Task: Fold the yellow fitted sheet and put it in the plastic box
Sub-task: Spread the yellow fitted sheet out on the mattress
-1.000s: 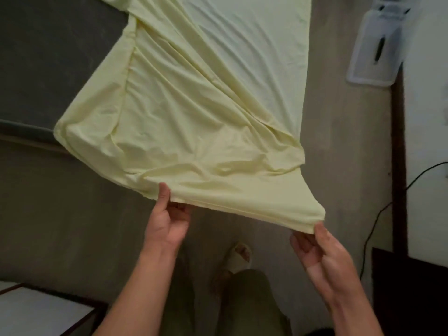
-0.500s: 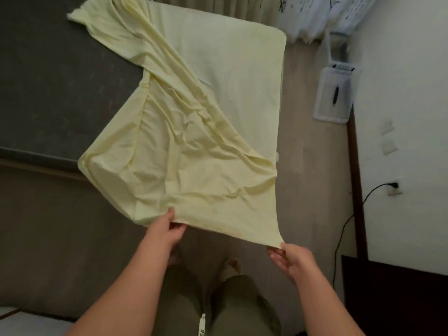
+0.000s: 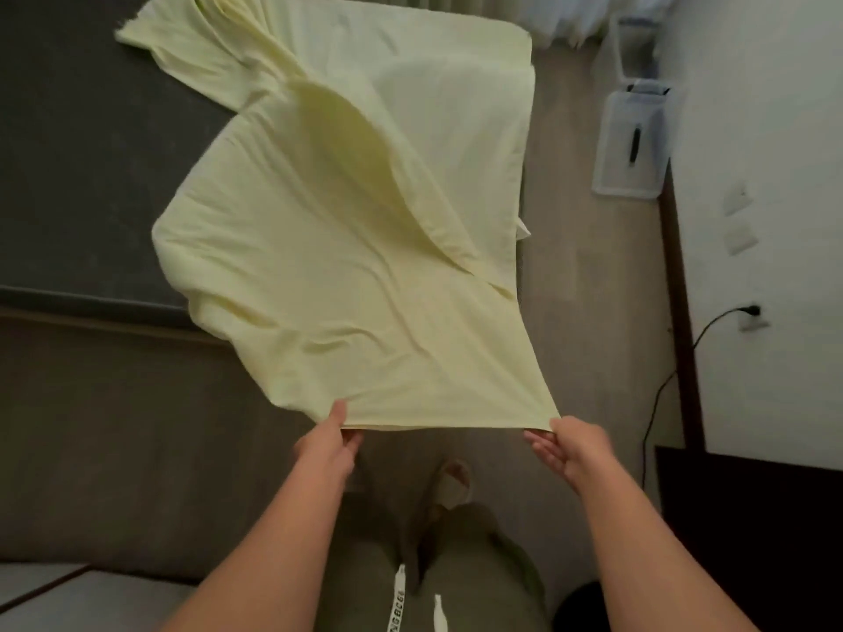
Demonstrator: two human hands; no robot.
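The pale yellow fitted sheet (image 3: pixel 346 248) billows in the air in front of me, its far part still lying on the dark mattress (image 3: pixel 82 166). My left hand (image 3: pixel 326 442) pinches the near edge of the sheet left of centre, thumb on top. My right hand (image 3: pixel 568 449) pinches the near right corner, pulling the edge taut between both hands. The clear plastic box (image 3: pixel 632 143) lies on the floor at the far right by the wall, with a dark pen-like thing inside it.
A dark skirting strip (image 3: pixel 682 312) runs along the white wall on the right, with a black cable (image 3: pixel 661 394) plugged into a socket. A dark cabinet (image 3: pixel 752 517) stands at lower right. My legs and a slipper (image 3: pixel 451 483) are below the sheet. A white surface (image 3: pixel 54 604) sits at lower left.
Both hands have flicked the sheet upward and forward, so it now billows with air and its creases have smoothed out. The grip on the near edge is unchanged.
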